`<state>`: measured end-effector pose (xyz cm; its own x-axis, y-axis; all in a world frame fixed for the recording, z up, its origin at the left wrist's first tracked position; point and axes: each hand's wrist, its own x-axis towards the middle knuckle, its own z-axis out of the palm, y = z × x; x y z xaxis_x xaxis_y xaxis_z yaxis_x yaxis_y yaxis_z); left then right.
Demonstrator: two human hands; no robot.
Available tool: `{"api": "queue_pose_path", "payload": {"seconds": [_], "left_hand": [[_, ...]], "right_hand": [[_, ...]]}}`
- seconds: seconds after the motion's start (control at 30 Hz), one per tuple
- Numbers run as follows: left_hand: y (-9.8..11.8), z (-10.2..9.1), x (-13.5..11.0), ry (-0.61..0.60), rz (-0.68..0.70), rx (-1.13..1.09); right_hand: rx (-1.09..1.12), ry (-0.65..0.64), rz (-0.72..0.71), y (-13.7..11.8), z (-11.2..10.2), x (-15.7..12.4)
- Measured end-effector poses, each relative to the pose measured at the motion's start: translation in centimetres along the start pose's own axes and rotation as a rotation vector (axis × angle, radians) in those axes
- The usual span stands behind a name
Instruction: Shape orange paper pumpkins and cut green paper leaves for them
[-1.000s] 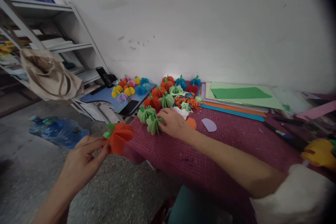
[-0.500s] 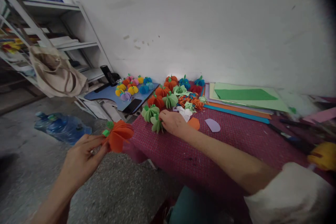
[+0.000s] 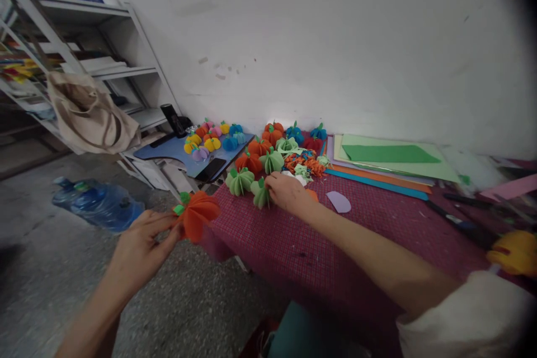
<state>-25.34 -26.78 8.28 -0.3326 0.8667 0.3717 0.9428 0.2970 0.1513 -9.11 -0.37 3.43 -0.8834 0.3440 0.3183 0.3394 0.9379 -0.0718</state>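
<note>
Fingers of the person's left hand (image 3: 140, 249) are pinched together on the orange paper pumpkin (image 3: 200, 215), gripping it at the end with the little green stem. That hand is out in the air over the grey floor, just off the near-left corner of the maroon checked tablecloth (image 3: 356, 235), wrist bent and palm facing in. The pumpkin is tipped over, so its stem-to-base axis runs almost sideways, with the stem pointing left and a bit up.

The right hand (image 3: 287, 190) is stretched out flat-ish on the cloth, forearm low across the table. Its fingertips are curled against a light green paper pumpkin (image 3: 260, 194) that sits upright, stem up. Can't tell if it's actually gripped or just touched.

A blue plastic water bottle (image 3: 98, 204) lies on its side on the floor at far left.
</note>
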Motion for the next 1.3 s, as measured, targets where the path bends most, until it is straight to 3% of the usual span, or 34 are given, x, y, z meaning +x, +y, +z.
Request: {"api": "queue_pose_path", "payload": {"seconds": [0.43, 0.93, 1.1, 1.3], "left_hand": [[0.5, 1.0, 0.6, -0.052, 0.015, -0.056], [0.5, 2.1, 1.5, -0.074, 0.075, -0.041], [0.9, 2.7, 2.1, -0.116, 0.102, -0.018], [1.1, 3.5, 3.8, -0.118, 0.183, -0.003]], "right_hand": [[0.047, 0.048, 0.119, 3.3, 0.5, 0.2], [0.031, 0.041, 0.184, 1.6, 2.4, 2.1], [0.049, 0.031, 0.139, 1.7, 1.6, 1.6], [0.087, 0.105, 0.151, 1.8, 0.0, 0.8]]}}
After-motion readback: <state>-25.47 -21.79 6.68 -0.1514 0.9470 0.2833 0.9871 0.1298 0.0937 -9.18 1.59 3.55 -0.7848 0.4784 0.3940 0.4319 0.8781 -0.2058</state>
